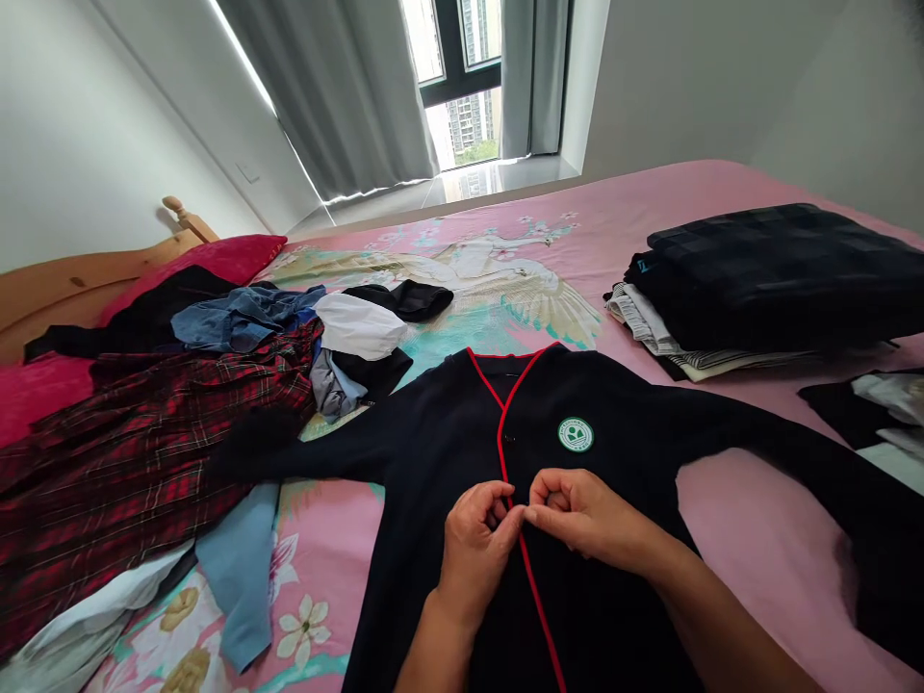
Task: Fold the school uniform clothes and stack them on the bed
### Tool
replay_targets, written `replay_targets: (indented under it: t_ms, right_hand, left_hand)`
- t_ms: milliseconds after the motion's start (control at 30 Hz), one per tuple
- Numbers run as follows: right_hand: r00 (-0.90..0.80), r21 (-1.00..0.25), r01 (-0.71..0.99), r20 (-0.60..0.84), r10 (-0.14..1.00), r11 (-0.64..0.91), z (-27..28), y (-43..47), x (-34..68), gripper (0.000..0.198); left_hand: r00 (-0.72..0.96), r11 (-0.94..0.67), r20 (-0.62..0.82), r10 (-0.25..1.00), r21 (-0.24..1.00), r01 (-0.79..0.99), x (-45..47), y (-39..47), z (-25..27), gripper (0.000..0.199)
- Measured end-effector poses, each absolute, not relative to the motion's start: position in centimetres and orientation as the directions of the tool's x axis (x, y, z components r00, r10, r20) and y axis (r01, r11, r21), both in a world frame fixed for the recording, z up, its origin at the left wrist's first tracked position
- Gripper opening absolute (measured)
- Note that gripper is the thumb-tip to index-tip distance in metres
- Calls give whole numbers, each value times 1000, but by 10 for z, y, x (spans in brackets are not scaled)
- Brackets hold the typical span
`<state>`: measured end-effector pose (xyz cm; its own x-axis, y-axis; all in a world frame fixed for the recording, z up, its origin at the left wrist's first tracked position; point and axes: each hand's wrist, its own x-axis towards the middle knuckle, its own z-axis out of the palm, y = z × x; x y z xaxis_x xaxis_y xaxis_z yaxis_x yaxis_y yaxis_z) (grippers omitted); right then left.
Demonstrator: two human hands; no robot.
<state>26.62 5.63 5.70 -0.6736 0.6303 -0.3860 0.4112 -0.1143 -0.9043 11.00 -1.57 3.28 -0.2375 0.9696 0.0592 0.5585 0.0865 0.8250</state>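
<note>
A dark navy cardigan (pixel 448 433) with red trim lies front up on the bed, its sleeves spread to both sides. A round green and white badge sits on its chest, and one dark button shows below the neckline. At the middle of the red-edged front, my left hand (pixel 482 539) pinches the cardigan's edge. Close against it, my right hand (pixel 584 515) pinches the same front edge, the fingertips of both hands nearly touching. Whatever small part of the front lies between the fingers is hidden.
Loose clothes, among them a red plaid garment (pixel 180 414) and a white piece (pixel 361 325), are heaped at left. A stack of folded clothes (pixel 780 279) stands at right, with more clothing (pixel 885 414) nearby. The pink patterned bedspread (pixel 332 549) lies beneath; a wooden headboard (pixel 93 274) is at far left.
</note>
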Motion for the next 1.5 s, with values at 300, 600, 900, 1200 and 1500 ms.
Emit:
replay_targets:
  t_ms: [300,600,900,1200,1500]
  right_hand:
    - [-722,-517,673,-305,621,529,78,19,258,37]
    - [-411,-430,859,-256,875,278,79,-50,271,14]
    - [-310,-584,804,-250,917,113,67,-68,276,16]
    - [-266,-550,822,-144,953,146,58,-86,266,17]
    - [-304,-619,756,-48,951,210,71,-83,268,24]
  left_hand:
    - [-290,24,171,942,826,564,111,-16,28,27]
    - [-329,27,175,928,848,530,113,-18,34,27]
    - [-258,13,154,954,837,548,132,-89,58,39]
    - [-287,114,87,954,780,615,141,-125,49,47]
    - [-381,208,39,924,784,585,150,-116,51,27]
